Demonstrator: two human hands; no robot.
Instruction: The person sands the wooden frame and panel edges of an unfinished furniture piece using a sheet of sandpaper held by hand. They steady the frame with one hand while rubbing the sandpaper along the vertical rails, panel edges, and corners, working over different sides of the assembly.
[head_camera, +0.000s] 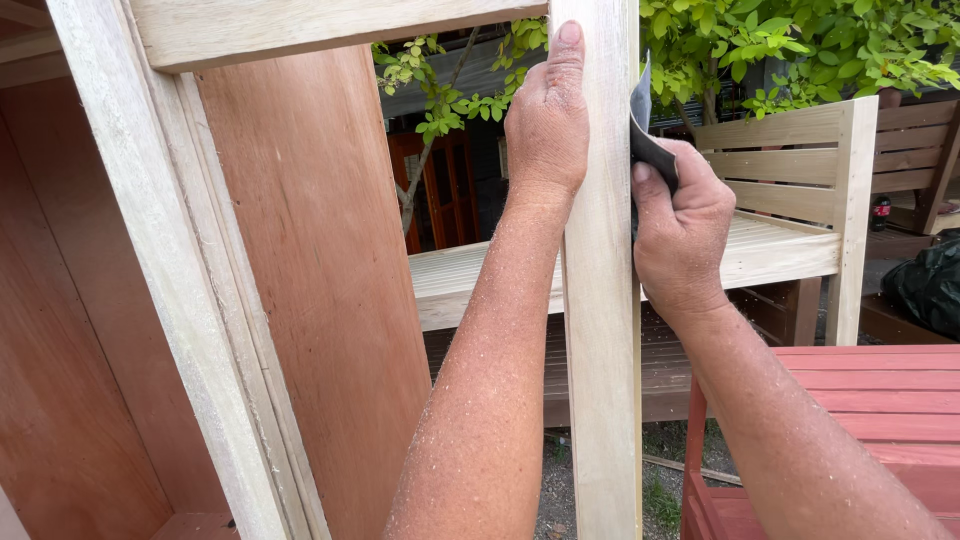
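1. The wooden post (600, 330) is pale, unfinished timber standing upright, running from the top edge to the bottom edge of the view, its face rough and dusty.
2. The sandpaper (648, 140) is a dark grey folded sheet, pressed flat against the post's right edge near the top.

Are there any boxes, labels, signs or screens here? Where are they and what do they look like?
No signs or screens show.
Small bottle: far right, on the bench behind the slatted chair, dark with a red band, perhaps a label.
Black bag: right edge, crumpled and shiny.
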